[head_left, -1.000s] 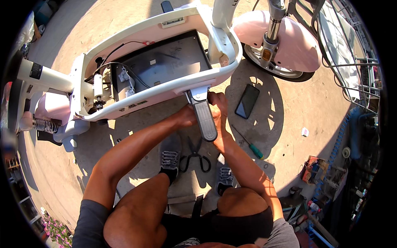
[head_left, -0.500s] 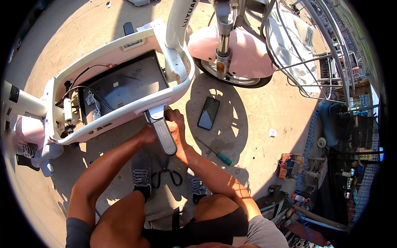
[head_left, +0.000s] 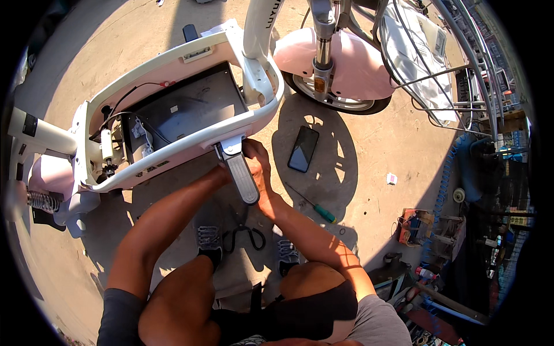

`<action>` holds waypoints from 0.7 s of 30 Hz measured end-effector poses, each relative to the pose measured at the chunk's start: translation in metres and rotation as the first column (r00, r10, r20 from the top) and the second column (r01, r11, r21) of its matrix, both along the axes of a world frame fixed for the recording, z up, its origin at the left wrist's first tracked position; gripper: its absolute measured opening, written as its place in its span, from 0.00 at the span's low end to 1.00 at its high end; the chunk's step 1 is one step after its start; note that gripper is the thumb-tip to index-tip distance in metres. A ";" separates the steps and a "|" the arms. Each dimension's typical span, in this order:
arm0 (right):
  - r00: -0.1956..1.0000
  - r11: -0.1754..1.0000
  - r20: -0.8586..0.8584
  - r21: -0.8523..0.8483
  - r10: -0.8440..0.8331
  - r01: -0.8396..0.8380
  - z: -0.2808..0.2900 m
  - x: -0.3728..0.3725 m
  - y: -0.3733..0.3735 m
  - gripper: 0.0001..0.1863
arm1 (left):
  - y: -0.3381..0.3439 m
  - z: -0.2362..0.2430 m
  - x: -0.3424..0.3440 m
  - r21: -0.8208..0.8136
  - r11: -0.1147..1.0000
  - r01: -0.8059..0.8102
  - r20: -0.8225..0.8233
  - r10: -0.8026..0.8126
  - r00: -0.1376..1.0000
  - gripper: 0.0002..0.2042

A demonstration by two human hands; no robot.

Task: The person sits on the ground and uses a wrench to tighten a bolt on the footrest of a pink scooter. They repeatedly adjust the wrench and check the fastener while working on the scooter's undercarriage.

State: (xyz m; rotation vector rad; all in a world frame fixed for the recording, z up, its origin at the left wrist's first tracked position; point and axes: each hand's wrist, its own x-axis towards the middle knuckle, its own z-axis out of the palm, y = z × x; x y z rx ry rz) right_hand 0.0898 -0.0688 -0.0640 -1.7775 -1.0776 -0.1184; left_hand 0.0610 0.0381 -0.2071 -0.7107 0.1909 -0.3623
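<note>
We see a black phone [head_left: 303, 148] flat on the concrete, a green-handled screwdriver [head_left: 312, 204] near it. Black pliers [head_left: 244, 235] lie between our grey shoes [head_left: 209, 241]. Small white scrap [head_left: 392, 179] further right. Wire basket [head_left: 444, 69] top right, cluttered toolbox [head_left: 416, 225] at right.

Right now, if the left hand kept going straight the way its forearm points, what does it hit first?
The left hand is already against the base of the grey footrest. Continuing up and right, it would likely meet the scooter's white frame rail just beyond, though depth is unclear from above.
</note>
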 end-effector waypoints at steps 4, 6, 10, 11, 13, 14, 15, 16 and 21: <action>0.998 0.999 -0.051 0.047 0.030 -0.028 0.004 -0.007 0.013 0.14 | 0.005 0.023 -0.011 -0.728 0.682 -0.067 -0.141 -0.053 0.989 0.11; 0.998 0.999 -0.052 0.041 0.020 -0.017 0.000 -0.009 0.015 0.14 | 0.011 0.010 -0.014 -0.566 0.822 -0.062 -0.097 0.009 0.995 0.11; 0.993 0.999 -0.121 0.035 0.012 -0.008 -0.003 -0.008 0.010 0.14 | 0.014 -0.025 -0.021 0.436 0.900 -0.026 -0.175 0.113 0.978 0.10; 0.986 0.999 -0.168 0.047 -0.005 0.013 0.000 -0.007 0.007 0.14 | 0.007 -0.034 -0.017 0.440 0.898 -0.016 -0.172 0.101 0.980 0.10; 0.961 0.995 -0.277 0.101 0.003 0.026 0.005 -0.014 0.014 0.15 | 0.006 -0.062 -0.015 0.242 0.967 -0.073 -0.023 0.081 0.996 0.10; 0.953 0.992 -0.300 0.130 0.046 -0.007 0.006 -0.022 0.027 0.15 | 0.019 -0.080 -0.025 0.052 0.994 -0.099 0.050 0.096 0.994 0.10; 0.944 0.987 -0.320 0.154 0.085 -0.037 0.006 -0.028 0.037 0.15 | 0.033 -0.093 -0.036 -0.089 0.992 -0.086 0.112 0.095 0.989 0.09; 0.942 0.988 -0.325 0.148 0.079 -0.032 0.004 -0.025 0.032 0.16 | 0.024 -0.090 -0.031 0.006 0.995 -0.097 0.140 0.096 0.986 0.09; 0.841 0.997 -0.541 0.072 0.008 0.037 -0.020 -0.012 -0.002 0.17 | -0.002 -0.003 -0.019 0.964 0.111 -0.242 0.248 -0.049 0.967 0.09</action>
